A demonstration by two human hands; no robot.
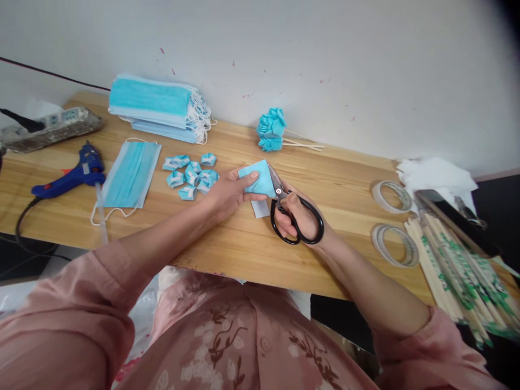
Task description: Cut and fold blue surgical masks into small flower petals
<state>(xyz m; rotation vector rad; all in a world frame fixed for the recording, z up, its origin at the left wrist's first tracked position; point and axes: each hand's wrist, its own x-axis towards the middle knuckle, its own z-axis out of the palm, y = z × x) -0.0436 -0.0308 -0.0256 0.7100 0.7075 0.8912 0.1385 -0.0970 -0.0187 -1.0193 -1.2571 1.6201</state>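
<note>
Over the wooden surface [231, 249], the left hand [231, 194] clamps a light-blue fabric piece [265, 183]; the right hand [305, 218] grips black-handled scissors [278, 192] along its right edge.

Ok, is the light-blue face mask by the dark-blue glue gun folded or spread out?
Spread out: the mask lies flat on the wooden table, with thin white ear loops showing at both ends.

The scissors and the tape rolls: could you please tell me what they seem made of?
The scissors have glossy black handles, probably coated or plastic, and shiny grey metal-looking blades. The tape rolls look like translucent plastic film, judging by their pale sheen.
</note>
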